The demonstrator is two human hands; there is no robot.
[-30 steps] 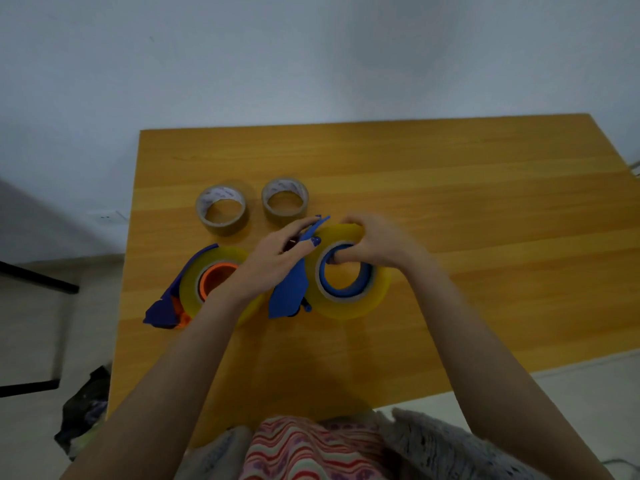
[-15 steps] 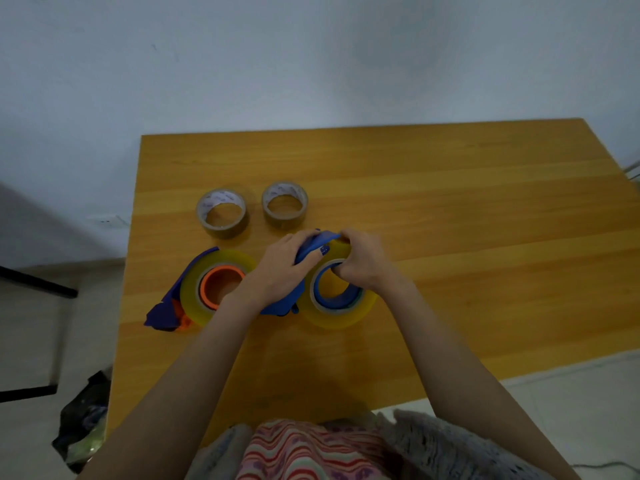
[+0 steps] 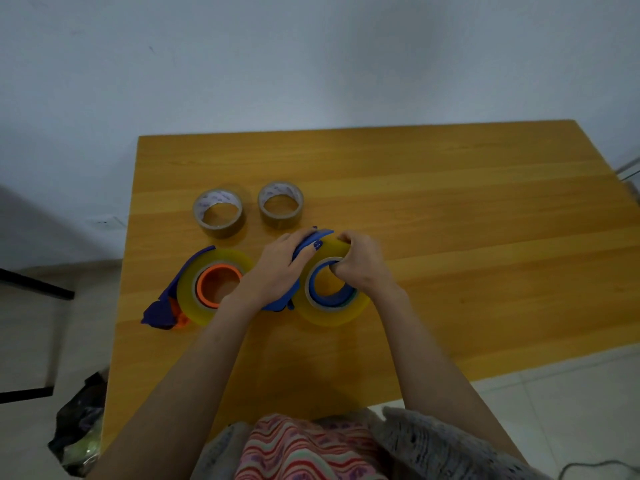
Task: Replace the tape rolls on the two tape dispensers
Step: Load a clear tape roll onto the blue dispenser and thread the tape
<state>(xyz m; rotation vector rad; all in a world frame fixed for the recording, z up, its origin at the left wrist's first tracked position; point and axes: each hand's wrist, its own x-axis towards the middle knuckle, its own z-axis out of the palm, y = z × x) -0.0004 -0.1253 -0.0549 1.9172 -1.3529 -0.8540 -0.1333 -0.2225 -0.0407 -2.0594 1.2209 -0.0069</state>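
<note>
Two blue tape dispensers lie flat on the wooden table (image 3: 450, 209). The left dispenser (image 3: 162, 308) carries a yellowish clear roll (image 3: 190, 289) on an orange hub. The right dispenser (image 3: 304, 245) carries a similar roll (image 3: 332, 311) on a blue hub. My left hand (image 3: 280, 268) grips the right dispenser's blue body. My right hand (image 3: 360, 265) holds that roll, fingers hooked inside its core and thumb on the outer rim. Two thin brown tape rolls, one (image 3: 218, 213) and the other (image 3: 281, 206), stand behind the dispensers.
A grey wall runs behind the table. A black frame (image 3: 34, 289) and a dark bag (image 3: 78, 434) sit on the floor at the left. My patterned clothing (image 3: 304, 452) fills the bottom edge.
The right dispenser has been laid flatter, with my left hand pressing over its body. My right hand's fingers stay hooked in the roll's core. The view has shifted slightly.
</note>
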